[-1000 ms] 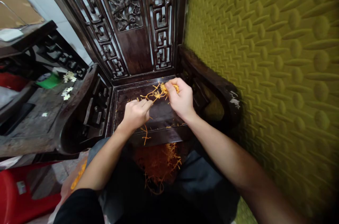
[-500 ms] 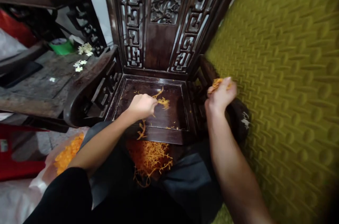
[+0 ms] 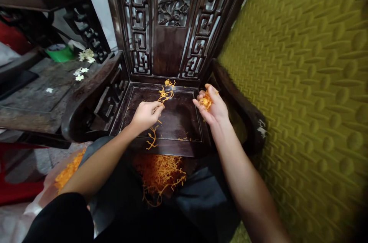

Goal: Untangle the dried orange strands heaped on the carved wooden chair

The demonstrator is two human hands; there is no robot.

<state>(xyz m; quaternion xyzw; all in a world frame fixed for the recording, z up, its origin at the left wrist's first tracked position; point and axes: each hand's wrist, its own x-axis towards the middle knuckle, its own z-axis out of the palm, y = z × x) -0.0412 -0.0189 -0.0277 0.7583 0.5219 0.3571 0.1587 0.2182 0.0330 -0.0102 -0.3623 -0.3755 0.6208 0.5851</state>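
Note:
My left hand (image 3: 147,115) is closed in a pinch above the dark wooden seat (image 3: 184,116). From its fingertips a branching sprig of orange cordyceps strands (image 3: 166,94) points toward the chair back. Over the right side of the seat, my right hand (image 3: 217,109) is turned palm inward, its fingers curled around a small bunch of orange cordyceps (image 3: 206,101). A loose orange strand (image 3: 152,137) lies at the seat's front edge, with small bits scattered nearby. Below, between my legs, sits a tangled heap of orange cordyceps (image 3: 165,174); its container is mostly hidden.
Carved armrests (image 3: 86,97) and a carved chair back (image 3: 169,51) frame the seat. A yellow-green textured mat (image 3: 301,82) rises at right. At left, a wooden surface holds green tape (image 3: 59,53) and white flowers (image 3: 79,73). A bag of orange pieces (image 3: 69,168) stands below.
My right hand has come left over the seat and turned, showing the bunch in its palm. My left hand has shifted slightly left; its sprig now points up toward the chair back.

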